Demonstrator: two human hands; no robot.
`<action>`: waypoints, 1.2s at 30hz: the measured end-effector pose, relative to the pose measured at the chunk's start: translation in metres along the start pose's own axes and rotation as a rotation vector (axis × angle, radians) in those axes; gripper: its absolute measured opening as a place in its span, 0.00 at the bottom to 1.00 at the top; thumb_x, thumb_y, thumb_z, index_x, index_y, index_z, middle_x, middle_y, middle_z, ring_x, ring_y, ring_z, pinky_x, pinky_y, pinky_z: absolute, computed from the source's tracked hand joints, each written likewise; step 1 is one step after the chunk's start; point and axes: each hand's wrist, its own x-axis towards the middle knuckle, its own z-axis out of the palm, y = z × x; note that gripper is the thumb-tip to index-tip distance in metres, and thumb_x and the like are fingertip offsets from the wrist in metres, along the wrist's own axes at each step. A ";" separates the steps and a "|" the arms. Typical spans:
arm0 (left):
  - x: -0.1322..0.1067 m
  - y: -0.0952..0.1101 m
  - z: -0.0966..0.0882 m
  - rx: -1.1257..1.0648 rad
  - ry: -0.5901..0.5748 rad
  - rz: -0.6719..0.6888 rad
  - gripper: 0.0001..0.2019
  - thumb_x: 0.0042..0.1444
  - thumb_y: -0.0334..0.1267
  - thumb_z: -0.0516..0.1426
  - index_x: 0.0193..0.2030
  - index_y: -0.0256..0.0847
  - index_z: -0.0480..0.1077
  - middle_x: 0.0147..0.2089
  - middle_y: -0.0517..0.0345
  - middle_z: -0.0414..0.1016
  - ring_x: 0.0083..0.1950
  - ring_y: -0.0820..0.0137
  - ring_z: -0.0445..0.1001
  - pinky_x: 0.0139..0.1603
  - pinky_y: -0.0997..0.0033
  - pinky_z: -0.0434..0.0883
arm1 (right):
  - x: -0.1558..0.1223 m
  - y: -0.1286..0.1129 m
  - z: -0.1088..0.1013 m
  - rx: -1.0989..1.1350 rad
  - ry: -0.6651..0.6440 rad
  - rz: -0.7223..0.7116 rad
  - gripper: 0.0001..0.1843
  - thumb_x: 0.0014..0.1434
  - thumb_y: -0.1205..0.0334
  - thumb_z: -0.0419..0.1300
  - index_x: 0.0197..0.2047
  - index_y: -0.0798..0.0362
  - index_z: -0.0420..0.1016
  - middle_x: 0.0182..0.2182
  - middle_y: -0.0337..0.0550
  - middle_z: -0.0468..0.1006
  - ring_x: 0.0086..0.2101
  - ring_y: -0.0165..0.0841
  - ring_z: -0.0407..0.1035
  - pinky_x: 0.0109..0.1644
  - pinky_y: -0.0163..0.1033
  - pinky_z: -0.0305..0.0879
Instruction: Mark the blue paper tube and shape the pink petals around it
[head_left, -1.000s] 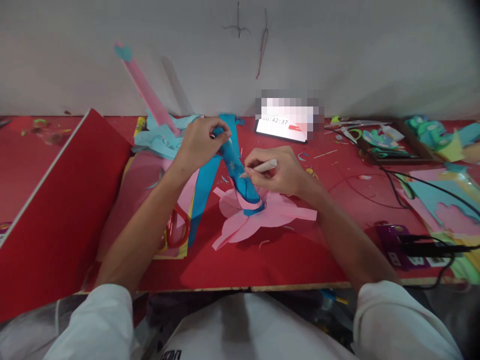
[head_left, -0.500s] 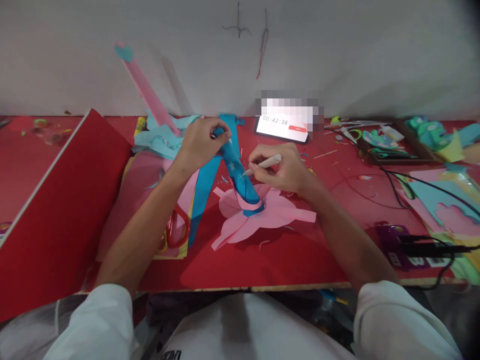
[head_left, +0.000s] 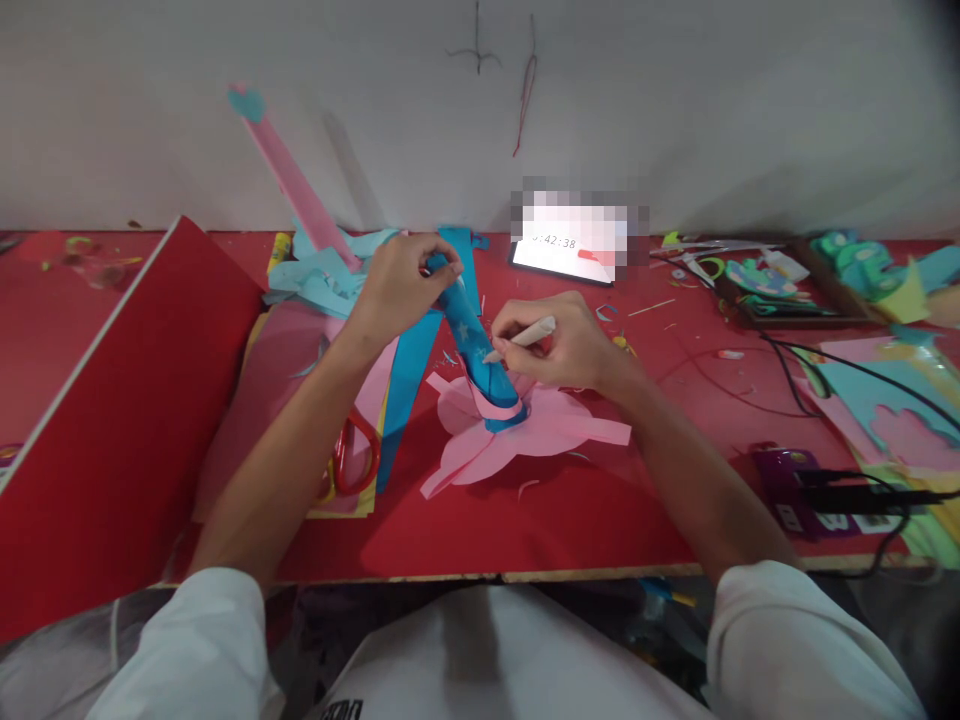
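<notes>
A blue paper tube [head_left: 466,325] with pale star marks leans up from a pink paper flower base [head_left: 555,425] on the red table. My left hand [head_left: 409,280] pinches the tube's upper end. Between the fingers of my right hand [head_left: 574,340] is a white pen [head_left: 531,333], its tip at the tube's lower part. A pink paper strip [head_left: 491,408] loops around the tube's foot. Left of the base, red-handled scissors [head_left: 358,455] lie partly behind my left forearm, beside a long blue paper strip [head_left: 409,400].
A red board [head_left: 112,430] stands slanted at the left. Behind my left hand rises a pink paper stick [head_left: 300,190] with a blue tip. A lit phone [head_left: 570,250] rests by the wall. Right are a brown tray [head_left: 795,310], black cables [head_left: 795,380] and a purple box [head_left: 784,465].
My right hand has shifted slightly, and the pen tip has moved a little down the tube. The left hand keeps its hold at the top.
</notes>
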 end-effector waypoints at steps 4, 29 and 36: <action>0.000 0.000 -0.001 0.007 -0.006 0.000 0.04 0.66 0.40 0.65 0.43 0.46 0.83 0.38 0.56 0.86 0.39 0.65 0.83 0.41 0.68 0.83 | 0.000 0.001 0.001 -0.012 0.037 0.001 0.05 0.62 0.66 0.63 0.34 0.48 0.73 0.25 0.31 0.72 0.25 0.26 0.57 0.30 0.36 0.55; 0.001 -0.001 0.000 0.018 0.007 0.004 0.03 0.65 0.40 0.66 0.42 0.47 0.83 0.33 0.57 0.83 0.38 0.65 0.83 0.41 0.67 0.83 | 0.000 0.001 0.000 -0.072 0.057 0.025 0.05 0.62 0.65 0.62 0.34 0.47 0.72 0.24 0.31 0.71 0.25 0.28 0.59 0.32 0.39 0.56; 0.001 -0.001 0.000 0.006 -0.004 -0.001 0.03 0.65 0.40 0.66 0.42 0.47 0.82 0.36 0.56 0.85 0.38 0.65 0.83 0.40 0.67 0.83 | 0.000 0.002 0.001 -0.040 0.046 0.016 0.05 0.59 0.68 0.61 0.34 0.47 0.71 0.24 0.31 0.71 0.25 0.28 0.59 0.31 0.38 0.56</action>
